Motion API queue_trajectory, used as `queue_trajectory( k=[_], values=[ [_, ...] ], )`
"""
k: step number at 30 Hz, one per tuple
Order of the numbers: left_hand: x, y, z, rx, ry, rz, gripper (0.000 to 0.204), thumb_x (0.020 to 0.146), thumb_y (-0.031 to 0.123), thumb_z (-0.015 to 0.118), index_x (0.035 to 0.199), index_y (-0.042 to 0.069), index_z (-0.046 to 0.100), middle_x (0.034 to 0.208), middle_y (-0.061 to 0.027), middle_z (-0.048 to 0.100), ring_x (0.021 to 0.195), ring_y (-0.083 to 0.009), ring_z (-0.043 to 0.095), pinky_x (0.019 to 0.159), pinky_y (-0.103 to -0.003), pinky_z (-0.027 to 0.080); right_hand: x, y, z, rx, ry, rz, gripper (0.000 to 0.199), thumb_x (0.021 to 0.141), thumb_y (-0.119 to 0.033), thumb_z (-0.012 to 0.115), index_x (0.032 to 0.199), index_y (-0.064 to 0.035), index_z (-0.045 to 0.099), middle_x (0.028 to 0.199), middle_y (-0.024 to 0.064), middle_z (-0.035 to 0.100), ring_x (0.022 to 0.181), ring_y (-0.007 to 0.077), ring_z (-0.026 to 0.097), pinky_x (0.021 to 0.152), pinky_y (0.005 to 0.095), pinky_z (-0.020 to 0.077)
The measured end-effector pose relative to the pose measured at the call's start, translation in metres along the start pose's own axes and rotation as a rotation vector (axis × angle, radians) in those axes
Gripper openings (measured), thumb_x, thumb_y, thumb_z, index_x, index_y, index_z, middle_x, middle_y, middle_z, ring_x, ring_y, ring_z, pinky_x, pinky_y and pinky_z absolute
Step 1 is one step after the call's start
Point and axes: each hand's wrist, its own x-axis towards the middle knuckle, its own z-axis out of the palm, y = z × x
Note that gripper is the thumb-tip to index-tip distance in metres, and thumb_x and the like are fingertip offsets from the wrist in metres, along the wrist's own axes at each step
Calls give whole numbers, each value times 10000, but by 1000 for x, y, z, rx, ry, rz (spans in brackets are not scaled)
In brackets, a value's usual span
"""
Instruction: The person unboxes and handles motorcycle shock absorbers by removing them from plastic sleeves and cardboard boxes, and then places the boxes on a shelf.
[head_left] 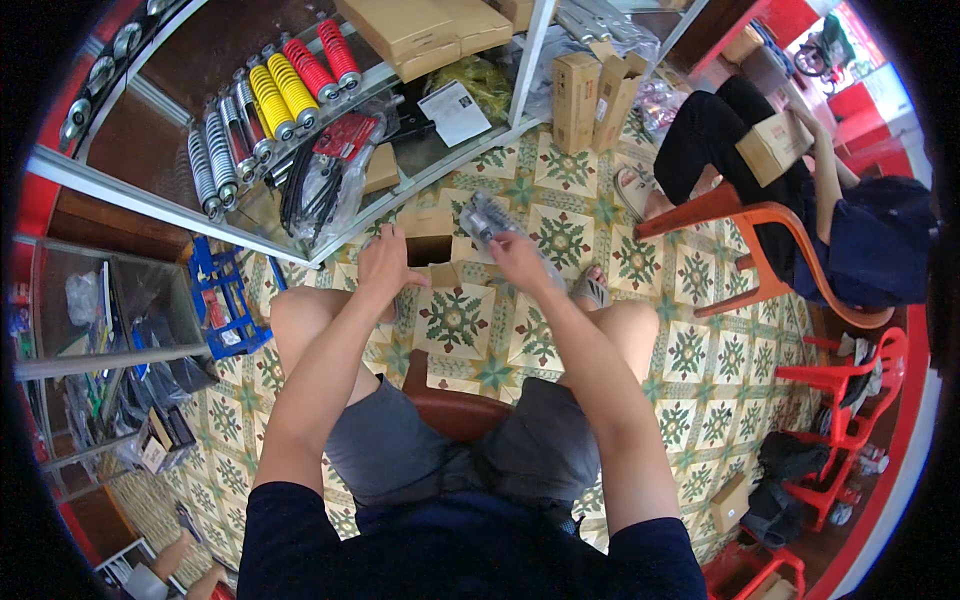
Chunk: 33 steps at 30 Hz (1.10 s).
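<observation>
My left hand grips the side of an open cardboard box between my knees, thumb toward its opening. The flaps stand apart and the inside looks dark. Just to the right, my right hand is closed on a shock absorber in a clear plastic bag. Its grey coil shows through the plastic, and it points up and away from me, beside the box. Part of the bag trails below my fingers.
Ahead-left, a glass display case holds several shock absorbers. Two tall cartons stand beyond. On the right, a person on an orange chair holds a cardboard box. A blue rack stands left; red plastic chairs stand right.
</observation>
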Motion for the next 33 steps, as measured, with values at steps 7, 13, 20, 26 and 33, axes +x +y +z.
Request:
queue_trajectory(
  k=[7,13,20,26,33],
  values=[
    [25,-5,-7,-39,-124,-153,875,502,413,918,1135,6,471,1133,-190,582,1012,-326,633,804,-413,545,21,164,10,-668,-300,115,182,798,-141,530,760,-52,685,884,195,675,822,387,657,699,467,533],
    [30,-14,-13,-87,-226,-214,891,582,363,895,1237,4,409,1214,-218,567,1076,-343,613,822,-415,540,-17,224,87,-425,-374,145,338,832,-134,483,1120,-21,618,1060,250,643,1011,406,619,859,455,511],
    [47,4,-23,-78,-311,-166,998,611,367,871,1367,24,318,1214,-188,571,1025,-335,638,799,-421,539,-35,250,123,-304,28,526,612,812,-157,573,1357,23,359,1303,240,481,1205,419,467,977,514,411],
    [48,8,-28,-126,-187,-129,894,631,345,863,1308,29,371,1173,-197,581,997,-371,631,785,-446,524,2,219,106,-499,-147,630,526,882,-223,565,1352,-42,413,1230,214,531,1139,352,539,891,477,486],
    [48,9,-26,-190,-196,-176,829,616,346,871,1227,15,418,1160,-201,588,1005,-372,632,788,-443,523,-23,201,114,-201,116,454,650,736,-191,708,1295,-45,411,1148,229,558,1038,443,569,849,505,485]
  ],
)
